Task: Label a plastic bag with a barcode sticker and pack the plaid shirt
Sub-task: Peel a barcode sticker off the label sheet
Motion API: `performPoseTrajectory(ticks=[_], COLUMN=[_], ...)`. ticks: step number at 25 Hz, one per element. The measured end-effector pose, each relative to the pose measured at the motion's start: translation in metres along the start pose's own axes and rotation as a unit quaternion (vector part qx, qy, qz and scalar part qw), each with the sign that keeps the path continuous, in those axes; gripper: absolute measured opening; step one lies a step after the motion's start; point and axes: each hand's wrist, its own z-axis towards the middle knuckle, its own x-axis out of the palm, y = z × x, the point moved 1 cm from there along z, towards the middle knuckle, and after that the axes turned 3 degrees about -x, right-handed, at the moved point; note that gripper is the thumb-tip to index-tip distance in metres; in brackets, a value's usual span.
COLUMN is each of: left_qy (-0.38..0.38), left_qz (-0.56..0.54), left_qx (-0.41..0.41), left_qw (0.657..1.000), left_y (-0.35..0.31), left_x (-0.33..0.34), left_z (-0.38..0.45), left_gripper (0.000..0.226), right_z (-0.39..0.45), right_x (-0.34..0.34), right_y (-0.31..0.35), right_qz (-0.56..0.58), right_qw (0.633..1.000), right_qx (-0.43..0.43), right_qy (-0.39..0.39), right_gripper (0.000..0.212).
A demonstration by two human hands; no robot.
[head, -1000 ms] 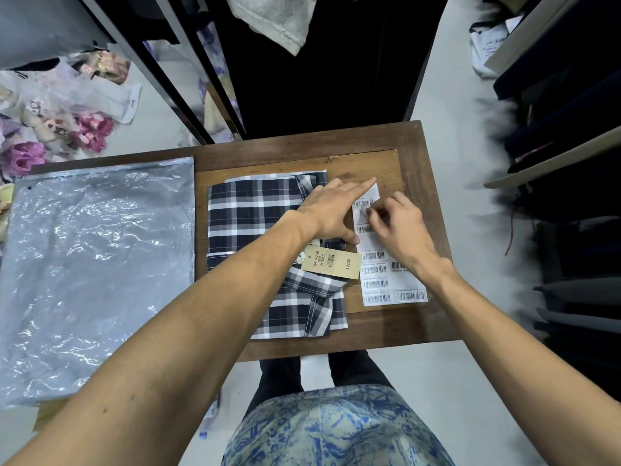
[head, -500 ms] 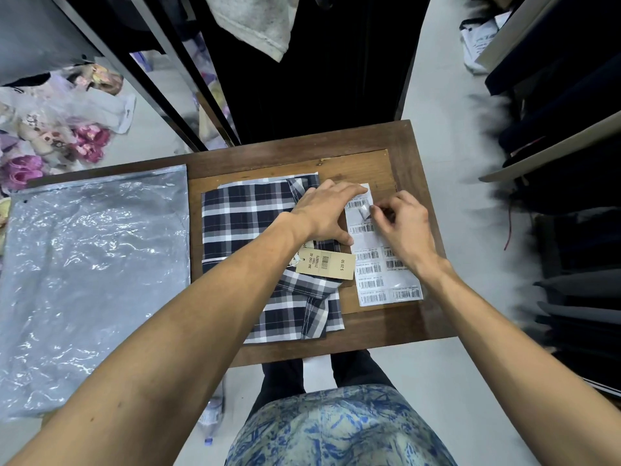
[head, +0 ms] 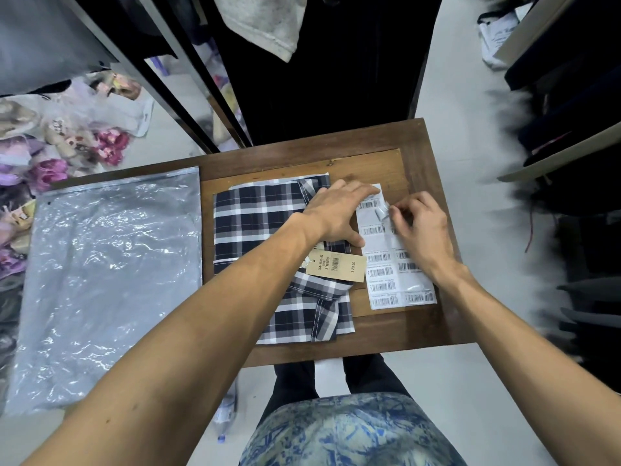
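A folded navy-and-white plaid shirt (head: 265,230) lies on the small wooden table (head: 369,156), with a tan price tag (head: 336,265) on it. Right of the shirt lies a white sheet of barcode stickers (head: 386,287). My left hand (head: 336,213) lies flat, pressing down the sheet's upper left part. My right hand (head: 420,227) pinches a sticker (head: 382,211) that curls up off the sheet near its top. A large clear plastic bag (head: 107,277) lies flat at the left, overhanging the table.
A black rack frame (head: 188,95) rises behind the table's left, with bagged pink and purple items (head: 50,163) on the floor beyond. Dark folded clothes on shelves (head: 571,129) line the right. A grey cloth (head: 265,25) hangs above. A plastic bottle (head: 225,415) lies under the table's edge.
My right hand has peeled a sticker's edge up from the sheet; it now curls free. My left hand stays pressed on the sheet. The camera shifted slightly.
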Motion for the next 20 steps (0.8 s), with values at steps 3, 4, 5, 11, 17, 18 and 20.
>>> performPoseTrajectory(ticks=[3,4,5,11,17,18,20], left_qy=[-0.001,-0.001,0.000,0.016,0.022,0.025,0.025], left_qz=[-0.005,-0.005,-0.005,0.005,0.008,0.002,-0.062], left_qx=[-0.007,-0.009,-0.012,-0.029,-0.042,-0.046,-0.061], left_qw=[1.000,1.000,1.000,0.999,0.999,0.999,0.996], left_y=[0.000,-0.001,-0.001,-0.010,-0.016,-0.018,-0.019], left_x=[0.000,0.000,0.000,-0.005,-0.009,-0.009,-0.007], left_z=[-0.001,-0.001,-0.001,0.000,0.000,-0.001,-0.003], left_gripper=[0.109,0.109,0.109,0.111,0.107,0.106,0.096], right_z=[0.001,0.002,0.005,0.017,0.035,0.035,0.032], right_x=[0.002,0.001,-0.001,-0.019,-0.048,-0.047,-0.045], right_y=[-0.002,-0.002,-0.004,-0.006,0.017,0.023,0.029], right_qz=[0.001,0.004,0.007,0.025,0.114,0.123,0.132], right_qw=[1.000,1.000,1.000,0.992,0.970,0.974,0.980], right_qx=[-0.005,0.001,0.005,0.065,0.055,0.048,0.044], right_qy=[-0.009,-0.013,-0.018,-0.101,-0.209,-0.183,-0.146], right_gripper=[0.016,0.017,0.017,0.018,0.014,0.014,0.013])
